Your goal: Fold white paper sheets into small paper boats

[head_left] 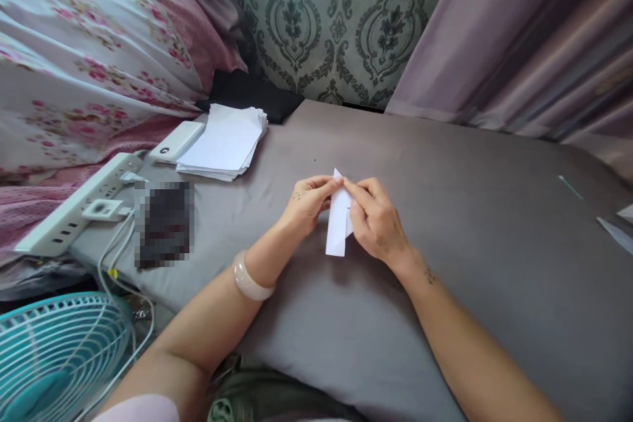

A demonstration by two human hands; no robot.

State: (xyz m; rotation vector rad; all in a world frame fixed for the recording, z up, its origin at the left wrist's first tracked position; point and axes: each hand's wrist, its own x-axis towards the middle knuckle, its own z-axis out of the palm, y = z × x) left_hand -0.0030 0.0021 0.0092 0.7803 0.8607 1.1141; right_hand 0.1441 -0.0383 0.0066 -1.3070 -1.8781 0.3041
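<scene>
A narrow folded piece of white paper (337, 227) is held up between my two hands, above the grey bedsheet (306, 316). Its upper end comes to a point, and its lower end is cut straight across. My left hand (309, 201) pinches the upper left edge, thumb on top. On the other side my right hand (378, 217) grips the right edge, with its index finger pressed near the pointed top. A small flap shows beside the strip under the right fingers. The fingertips behind the paper are hidden.
At the back left lie a stack of white paper (222, 138), a white power bank (177, 142) and a black cushion (247, 93). A power strip (79, 204) with cables runs along the left edge, above a teal fan (59, 349). White paper pieces (616, 234) lie far right.
</scene>
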